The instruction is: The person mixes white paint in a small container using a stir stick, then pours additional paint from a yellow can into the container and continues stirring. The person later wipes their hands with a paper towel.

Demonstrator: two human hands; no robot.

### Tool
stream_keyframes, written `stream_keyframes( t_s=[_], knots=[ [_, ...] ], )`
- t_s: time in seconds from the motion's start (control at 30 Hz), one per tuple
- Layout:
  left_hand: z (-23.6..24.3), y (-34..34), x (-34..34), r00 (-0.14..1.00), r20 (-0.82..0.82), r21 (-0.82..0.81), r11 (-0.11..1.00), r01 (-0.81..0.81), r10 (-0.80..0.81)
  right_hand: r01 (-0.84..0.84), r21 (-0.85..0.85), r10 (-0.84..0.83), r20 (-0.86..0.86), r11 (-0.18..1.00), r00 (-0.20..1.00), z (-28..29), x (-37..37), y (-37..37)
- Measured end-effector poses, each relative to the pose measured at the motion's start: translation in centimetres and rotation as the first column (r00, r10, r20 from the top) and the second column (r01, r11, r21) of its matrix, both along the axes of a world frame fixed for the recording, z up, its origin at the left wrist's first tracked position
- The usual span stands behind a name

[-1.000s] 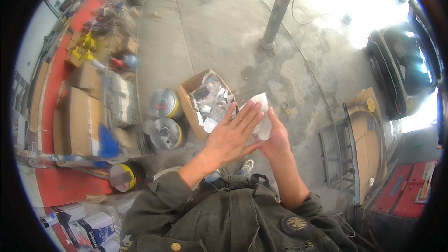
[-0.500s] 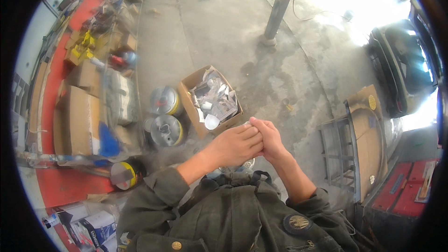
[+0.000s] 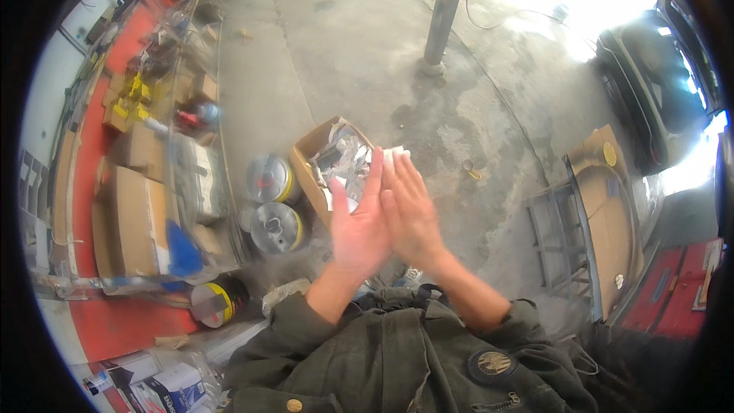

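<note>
My left hand point(image 3: 358, 235) is raised in front of my chest with its fingers stretched out and the thumb apart. Its palm edge touches my right hand point(image 3: 413, 222), whose straight fingers lie close together along it. A small white piece point(image 3: 395, 154), like paper or cloth, shows at the right fingertips; most of it is hidden between the hands. Just beyond the hands stands an open cardboard box point(image 3: 311, 176) on the floor, filled with scraps of grey and white paper point(image 3: 344, 154). The hands cover its near right part.
Two metal cans point(image 3: 277, 227) with yellow bands stand left of the box. A red shelf point(image 3: 115, 321) loaded with cartons runs along the left. A post point(image 3: 447, 23) rises ahead. At right are a metal frame point(image 3: 562, 222), a brown panel point(image 3: 608, 222) and a red cabinet point(image 3: 673, 291).
My hands have moved up and outward from a clasped position. The left fingers have straightened and the palms now lie against each other, with the white piece at the right fingertips.
</note>
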State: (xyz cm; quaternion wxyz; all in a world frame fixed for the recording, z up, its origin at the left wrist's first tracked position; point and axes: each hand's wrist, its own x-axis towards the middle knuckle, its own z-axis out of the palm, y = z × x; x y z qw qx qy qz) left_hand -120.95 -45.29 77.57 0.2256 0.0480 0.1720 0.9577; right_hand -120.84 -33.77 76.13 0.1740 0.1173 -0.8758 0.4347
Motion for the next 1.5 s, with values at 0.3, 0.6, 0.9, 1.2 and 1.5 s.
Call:
stream_keyframes(
  t_s=[0.3,0.6,0.9,1.2,1.5],
  knots=[
    [-5.6,-0.2,-3.6,0.582,-0.742,-0.549,-0.197,-0.812,-0.331,0.35,-0.774,0.278,0.547,0.528,0.79,-6.1,1.8,-0.5],
    [-4.5,-0.5,-3.0,0.549,-0.408,-0.232,-0.498,-0.835,-0.73,0.144,-0.742,0.114,0.285,0.655,0.952,-2.1,-1.6,3.2],
    [-9.6,0.1,-2.2,0.652,-0.037,-0.182,-0.637,-0.749,-0.757,-0.088,0.045,0.078,0.201,0.995,0.976,-5.4,1.3,-1.3],
    [-11.0,0.3,-0.4,0.626,0.156,-0.218,-0.645,-0.732,-0.764,-0.138,0.079,0.137,0.013,0.987,0.99,-8.1,0.6,-2.3],
    [-15.3,-0.1,0.3,0.628,0.284,-0.384,-0.686,-0.618,-0.725,-0.331,0.135,0.197,0.579,0.934,0.791,-7.1,1.0,-1.5]
  ],
)
